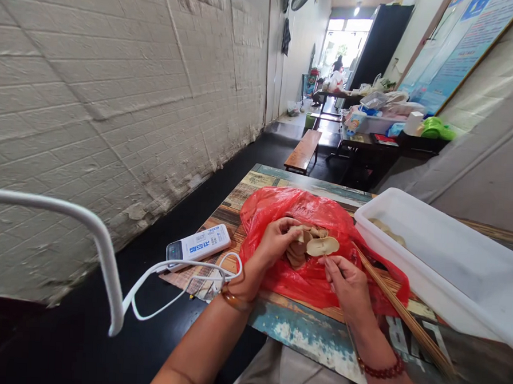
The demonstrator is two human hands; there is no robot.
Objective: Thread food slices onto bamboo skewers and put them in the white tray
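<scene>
Over an opened red plastic bag (268, 207), my left hand (277, 239) pinches a thin beige food slice at the edge of a pile of similar slices (297, 254). My right hand (344, 279) is closed on a thin skewer, mostly hidden by the fingers. At its upper end sits a pale oval slice (322, 246), facing up. Just right of that hand, a bundle of bamboo skewers (405, 314) lies slanting across the bag and table. The exact kind of food cannot be made out.
A white plastic bin (457, 294) stands at the right, a few slices (387, 232) inside. On the left lies a white power bank (199, 247) with a looping cable (159, 313). Beyond the patterned table (309, 338) are a wooden bench (304, 150) and a cluttered table (358, 141).
</scene>
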